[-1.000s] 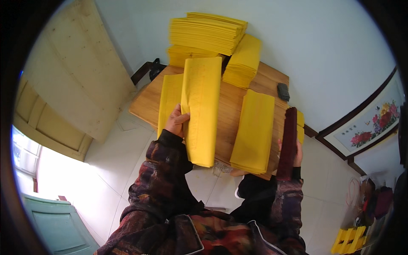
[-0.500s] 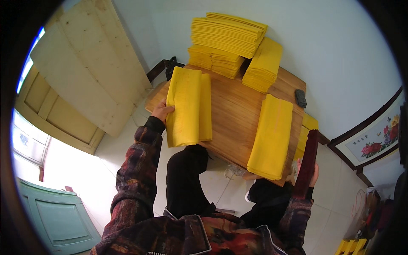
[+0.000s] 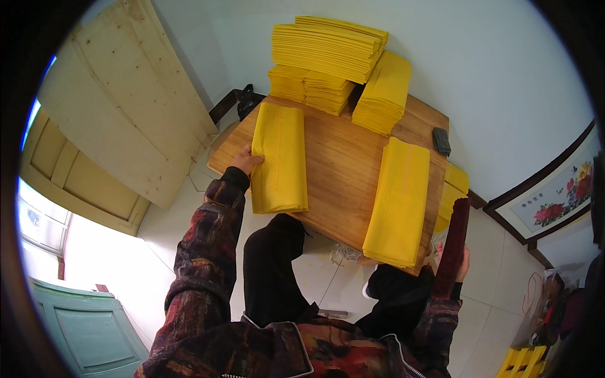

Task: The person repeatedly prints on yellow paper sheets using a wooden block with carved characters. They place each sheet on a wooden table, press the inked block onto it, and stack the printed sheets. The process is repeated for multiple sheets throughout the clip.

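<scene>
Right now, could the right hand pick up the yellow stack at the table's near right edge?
Probably not as is: the right hand holds a dark red bar. The yellow stack lies close by, its top uncovered, so with that hand free it likely could.

Your view bright; daylight enters left through window (image 3: 41, 211), glare bleaching nearby floor (image 3: 129, 271). Bench (image 3: 340, 157) evenly lit, fairly sharp. Black fisheye rim bends straight edges.
</scene>
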Tool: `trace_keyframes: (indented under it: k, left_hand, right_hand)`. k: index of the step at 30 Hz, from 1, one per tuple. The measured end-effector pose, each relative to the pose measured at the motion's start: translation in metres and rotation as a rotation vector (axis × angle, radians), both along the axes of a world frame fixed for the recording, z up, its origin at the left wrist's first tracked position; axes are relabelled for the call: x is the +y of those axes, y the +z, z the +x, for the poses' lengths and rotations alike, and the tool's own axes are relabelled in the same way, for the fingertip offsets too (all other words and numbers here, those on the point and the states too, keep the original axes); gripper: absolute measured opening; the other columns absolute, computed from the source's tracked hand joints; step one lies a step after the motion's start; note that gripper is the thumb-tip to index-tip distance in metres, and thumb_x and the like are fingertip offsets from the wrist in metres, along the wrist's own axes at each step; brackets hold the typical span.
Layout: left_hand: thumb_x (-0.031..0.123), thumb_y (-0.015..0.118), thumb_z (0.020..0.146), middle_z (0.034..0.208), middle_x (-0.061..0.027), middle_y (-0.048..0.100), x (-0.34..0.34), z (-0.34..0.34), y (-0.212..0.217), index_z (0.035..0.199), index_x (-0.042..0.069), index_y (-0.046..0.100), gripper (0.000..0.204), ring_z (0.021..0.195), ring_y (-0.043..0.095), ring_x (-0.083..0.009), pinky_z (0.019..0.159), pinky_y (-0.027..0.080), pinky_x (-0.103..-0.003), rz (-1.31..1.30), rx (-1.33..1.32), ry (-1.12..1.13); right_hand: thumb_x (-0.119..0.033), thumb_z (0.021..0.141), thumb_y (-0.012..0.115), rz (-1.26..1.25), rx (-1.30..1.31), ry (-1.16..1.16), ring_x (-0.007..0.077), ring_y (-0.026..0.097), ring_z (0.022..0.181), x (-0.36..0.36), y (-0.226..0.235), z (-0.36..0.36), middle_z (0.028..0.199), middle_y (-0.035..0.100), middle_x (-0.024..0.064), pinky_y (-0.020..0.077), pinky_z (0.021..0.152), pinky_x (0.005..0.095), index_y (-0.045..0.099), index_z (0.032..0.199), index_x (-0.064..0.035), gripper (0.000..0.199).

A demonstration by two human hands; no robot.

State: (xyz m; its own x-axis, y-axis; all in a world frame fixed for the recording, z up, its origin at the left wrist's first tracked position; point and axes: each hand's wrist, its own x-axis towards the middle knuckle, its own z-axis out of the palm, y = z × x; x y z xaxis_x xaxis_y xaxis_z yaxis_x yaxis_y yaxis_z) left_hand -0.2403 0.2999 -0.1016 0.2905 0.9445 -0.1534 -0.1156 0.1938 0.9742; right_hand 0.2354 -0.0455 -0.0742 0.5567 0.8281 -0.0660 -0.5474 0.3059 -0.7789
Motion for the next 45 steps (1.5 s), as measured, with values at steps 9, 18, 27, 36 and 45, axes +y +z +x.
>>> trace_keyframes:
  k: [9, 18, 27, 36, 45]
  left_hand:
    - [0.002, 0.061, 0.075, 0.087, -0.0088, 0.063, 0.002, 0.005, 0.007, 0.107, -0.002, 0.055, 0.033, 0.078, 0.061, -0.0205, 0.069, 0.05, -0.032, 0.099, 0.297, 0.043]
    - [0.029, 0.067, 0.076, 0.104, -0.0204, 0.058, 0.013, 0.0, -0.012, 0.111, -0.003, 0.053, 0.049, 0.094, 0.058, -0.0285, 0.08, 0.046, -0.033, 0.693, 0.953, 0.364]
    - [0.021, 0.043, 0.094, 0.108, -0.008, 0.059, 0.011, 0.003, -0.033, 0.115, 0.002, 0.05, 0.03, 0.095, 0.058, -0.0195, 0.08, 0.049, -0.034, -0.103, -0.232, 0.107]
    - [0.031, 0.036, 0.096, 0.099, -0.0059, 0.061, 0.0, 0.001, -0.032, 0.104, 0.007, 0.054, 0.031, 0.088, 0.058, -0.0177, 0.079, 0.047, -0.031, -0.128, -0.212, 0.16]
    - [0.025, 0.043, 0.093, 0.127, -0.0126, 0.043, -0.048, 0.022, -0.005, 0.132, 0.003, 0.029, 0.047, 0.112, 0.047, -0.022, 0.088, 0.043, -0.033, -0.061, -0.334, 0.161]
  right_hand:
    - [-0.032, 0.09, 0.046, -0.046, 0.039, -0.005, 0.0177, 0.053, 0.087, -0.002, 0.004, -0.006, 0.095, 0.058, 0.0047, 0.0431, 0.087, 0.0402, 0.054, 0.105, -0.0072, 0.029]
    - [-0.031, 0.091, 0.044, -0.22, -0.139, -0.234, 0.0221, 0.058, 0.081, -0.013, -0.013, 0.004, 0.095, 0.057, 0.0126, 0.0514, 0.076, 0.0349, 0.05, 0.11, -0.0009, 0.036]
    - [-0.03, 0.095, 0.032, -0.162, -0.239, -0.251, 0.0202, 0.059, 0.066, -0.044, -0.023, 0.023, 0.08, 0.058, 0.0137, 0.0495, 0.059, 0.0269, 0.047, 0.101, -0.0009, 0.034]
    - [-0.033, 0.091, 0.045, -0.023, -0.129, -0.21, 0.0195, 0.058, 0.072, -0.059, -0.039, 0.037, 0.083, 0.058, 0.0084, 0.0498, 0.071, 0.0325, 0.052, 0.104, -0.0029, 0.033]
    - [-0.029, 0.089, 0.047, 0.022, 0.143, -0.209, 0.0176, 0.054, 0.07, -0.058, -0.04, 0.034, 0.074, 0.058, 0.0044, 0.0439, 0.079, 0.035, 0.055, 0.098, -0.0061, 0.026]
